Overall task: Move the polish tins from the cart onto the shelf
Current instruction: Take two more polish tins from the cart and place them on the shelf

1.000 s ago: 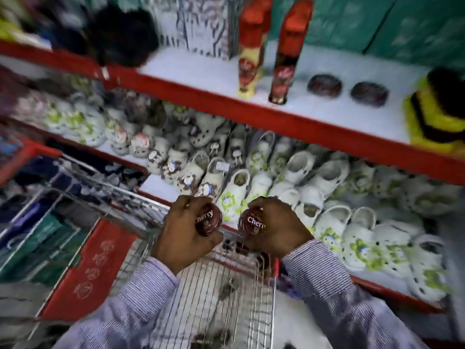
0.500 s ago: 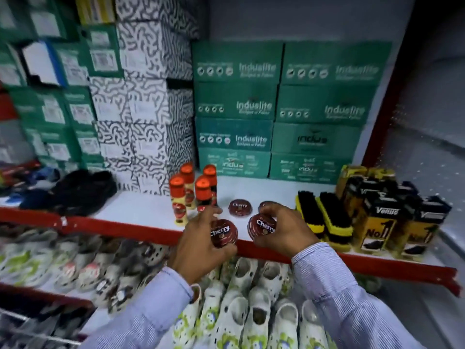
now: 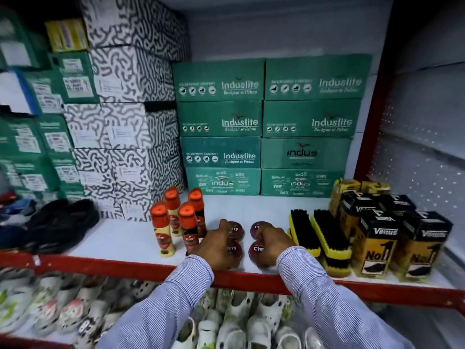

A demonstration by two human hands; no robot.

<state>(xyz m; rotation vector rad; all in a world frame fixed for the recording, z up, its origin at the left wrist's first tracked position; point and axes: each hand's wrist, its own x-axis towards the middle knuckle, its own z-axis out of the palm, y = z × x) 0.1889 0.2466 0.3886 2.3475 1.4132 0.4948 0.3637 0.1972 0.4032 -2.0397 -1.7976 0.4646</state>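
Two polish tins, held above the shelf edge half a second ago, now rest on the shelf before two others. Left hand and right hand stay curled on them, between bottles and brushes.

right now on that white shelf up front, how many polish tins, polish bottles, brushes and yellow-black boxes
polish tins: 4, in two rows between the left hand and right hand
polish bottles: 4, orange caps
brushes: 2, black bristles, yellow backs
yellow-black boxes: at least 6; the back ones overlap, so unsure
Total: at least 16
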